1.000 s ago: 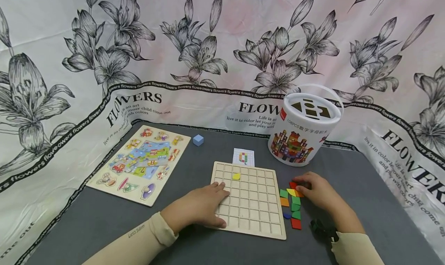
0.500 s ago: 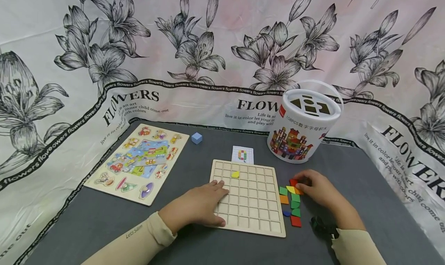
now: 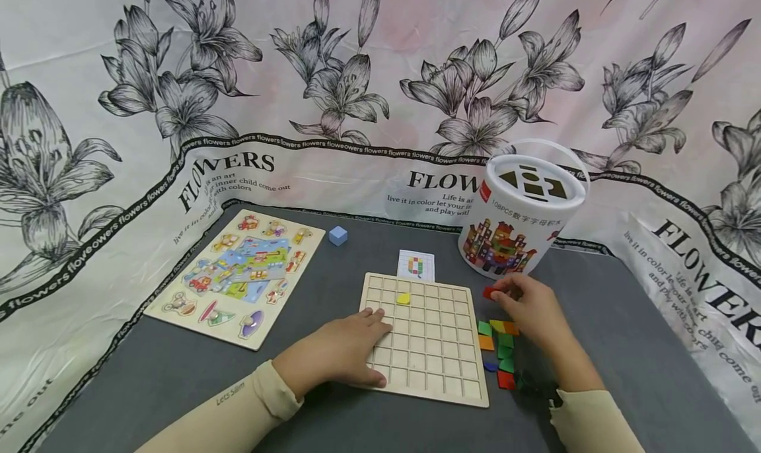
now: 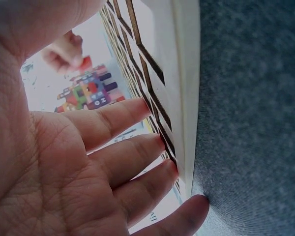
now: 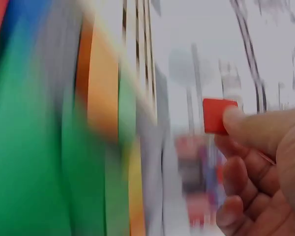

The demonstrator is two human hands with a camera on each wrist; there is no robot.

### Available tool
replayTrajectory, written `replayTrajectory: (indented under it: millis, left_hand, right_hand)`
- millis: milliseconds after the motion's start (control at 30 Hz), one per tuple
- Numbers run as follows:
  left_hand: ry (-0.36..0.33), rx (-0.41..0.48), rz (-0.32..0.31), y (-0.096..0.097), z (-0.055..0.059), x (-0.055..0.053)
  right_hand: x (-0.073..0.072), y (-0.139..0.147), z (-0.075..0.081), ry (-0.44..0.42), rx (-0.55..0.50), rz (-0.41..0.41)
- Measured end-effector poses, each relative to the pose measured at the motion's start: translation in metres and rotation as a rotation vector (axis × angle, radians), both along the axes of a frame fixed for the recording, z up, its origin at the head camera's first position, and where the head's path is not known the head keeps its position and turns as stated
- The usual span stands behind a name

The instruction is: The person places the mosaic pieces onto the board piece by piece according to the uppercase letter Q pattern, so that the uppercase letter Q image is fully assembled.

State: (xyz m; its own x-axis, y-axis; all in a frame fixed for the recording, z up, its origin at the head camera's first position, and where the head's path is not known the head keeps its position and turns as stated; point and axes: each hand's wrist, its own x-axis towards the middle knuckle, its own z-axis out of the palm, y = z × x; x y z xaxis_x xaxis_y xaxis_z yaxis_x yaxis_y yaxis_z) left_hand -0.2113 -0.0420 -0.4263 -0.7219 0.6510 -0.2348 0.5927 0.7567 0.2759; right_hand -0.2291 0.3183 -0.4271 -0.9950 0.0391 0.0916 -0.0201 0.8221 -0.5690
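Right hand (image 3: 531, 308): grip clamped on the red tile (image 3: 490, 293), thumb against one face, fingers curled behind.
Red tile: out at the fingertips, much of its face sticking past the thumb. Just off the upper right corner of the grid board (image 3: 425, 341), near the foot of the bucket (image 3: 517, 222).
Left hand (image 3: 347, 347): grip apart, fingers spread along the left edge of the grid board. Left wrist view has fingertips on its face, one finger over the edge. Red tile well apart from this hand.
Grid board: flat on the counter (image 3: 357, 426), one yellow tile (image 3: 403, 298) in an upper left cell.
Loose tiles (image 3: 506, 341): right of the grid board, nearer the person than the red tile. Mostly green, plus orange, yellow, blue, another red. Blurred in right wrist view.
Card (image 3: 416, 266): at the far edge of the grid board, coloured Q-like figure.
Far left: puzzle board (image 3: 233, 334), blue cube (image 3: 338, 236) near its far right corner.
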Motion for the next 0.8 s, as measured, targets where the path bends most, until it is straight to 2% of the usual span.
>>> replayTrajectory:
  millis: [133, 233, 333, 533, 800]
  left_hand:
    - [-0.006, -0.006, 0.008, -0.001, 0.001, 0.000]
    - [-0.013, -0.009, 0.014, 0.000, 0.002, 0.001]
    - [-0.012, -0.013, 0.012, 0.001, 0.002, 0.000]
    - [-0.009, -0.018, 0.008, 0.003, -0.003, -0.002]
    - [-0.015, -0.016, 0.015, 0.002, -0.001, -0.002]
  right_hand:
    - [-0.011, -0.046, -0.002, 0.025, -0.072, 0.088]
    - [-0.022, -0.075, -0.008, -0.011, -0.118, 0.146]
    - [-0.031, -0.094, -0.015, -0.055, -0.130, 0.154]
    - [-0.038, -0.103, -0.025, -0.094, -0.155, 0.143]
    - [-0.037, -0.105, -0.022, -0.134, -0.140, 0.145]
